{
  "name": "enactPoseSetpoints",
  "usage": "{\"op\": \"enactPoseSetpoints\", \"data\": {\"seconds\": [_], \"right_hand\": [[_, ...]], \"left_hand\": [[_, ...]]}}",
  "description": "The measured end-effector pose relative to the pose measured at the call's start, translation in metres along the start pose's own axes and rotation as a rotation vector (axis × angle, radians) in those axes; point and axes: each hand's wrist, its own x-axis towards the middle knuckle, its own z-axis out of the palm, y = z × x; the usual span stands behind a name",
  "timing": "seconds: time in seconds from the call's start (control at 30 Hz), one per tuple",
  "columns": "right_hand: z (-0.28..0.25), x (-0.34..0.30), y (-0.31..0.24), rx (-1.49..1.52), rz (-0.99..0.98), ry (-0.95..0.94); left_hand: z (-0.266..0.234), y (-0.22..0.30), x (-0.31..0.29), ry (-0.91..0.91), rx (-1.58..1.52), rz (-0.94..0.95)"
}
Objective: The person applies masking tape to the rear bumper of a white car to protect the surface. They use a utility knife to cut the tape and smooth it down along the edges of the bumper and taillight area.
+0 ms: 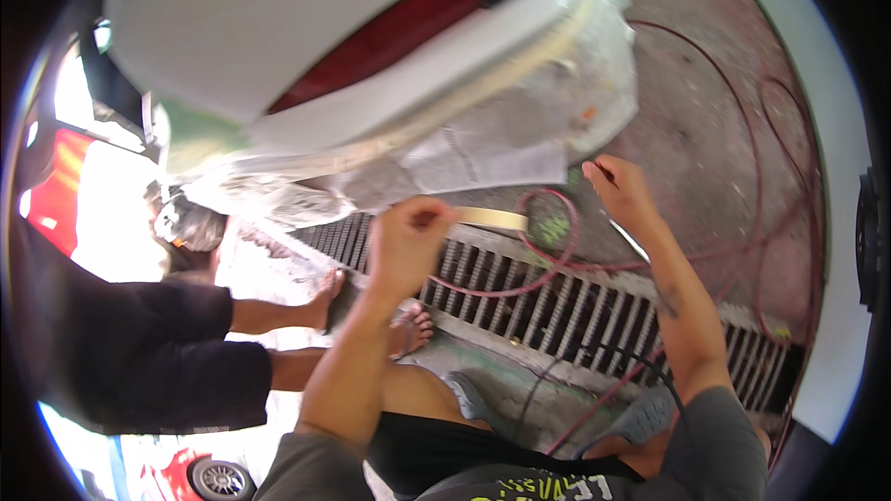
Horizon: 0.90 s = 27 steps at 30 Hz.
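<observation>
My left hand (pixel 408 239) is closed in front of me, below the papered lower edge of a white car body (pixel 218 28). From its fingers a length of cream masking tape (pixel 494 218) sticks out to the right; whether it is a loose strip or a roll seen edge-on, I cannot tell. Farther right, my right hand (pixel 624 190) is raised with its fingers curled together, and anything inside them is hidden. Masking paper (pixel 455 160) hangs along the car's lower edge, near both hands. A dark red tail light (pixel 380 42) is set in the body above.
A metal drain grate (pixel 520 301) crosses the floor below my hands. A red hose (pixel 756 144) loops over floor and grate. Another person in dark shorts (pixel 186 357) stands close at left, bare feet near the grate. A pale curved panel (pixel 817 65) borders the right.
</observation>
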Motion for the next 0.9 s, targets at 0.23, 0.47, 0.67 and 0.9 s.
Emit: {"op": "enactPoseSetpoints", "data": {"seconds": [0.23,0.47,0.67,0.9], "right_hand": [[-0.012,-0.053,-0.164,0.086,-0.648,-0.014],[-0.011,-0.065,-0.191,0.192,-0.522,-0.098],[-0.003,-0.052,-0.193,0.072,-0.770,0.122],[0.010,-0.048,-0.188,-0.021,-0.808,0.294]], "left_hand": [[0.010,0.010,-0.001,-0.118,-0.450,0.081],[-0.013,0.013,-0.017,-0.059,-0.396,0.114],[-0.033,0.023,-0.027,-0.073,-0.523,0.054],[-0.034,0.020,-0.029,-0.140,-0.553,0.012]]}}
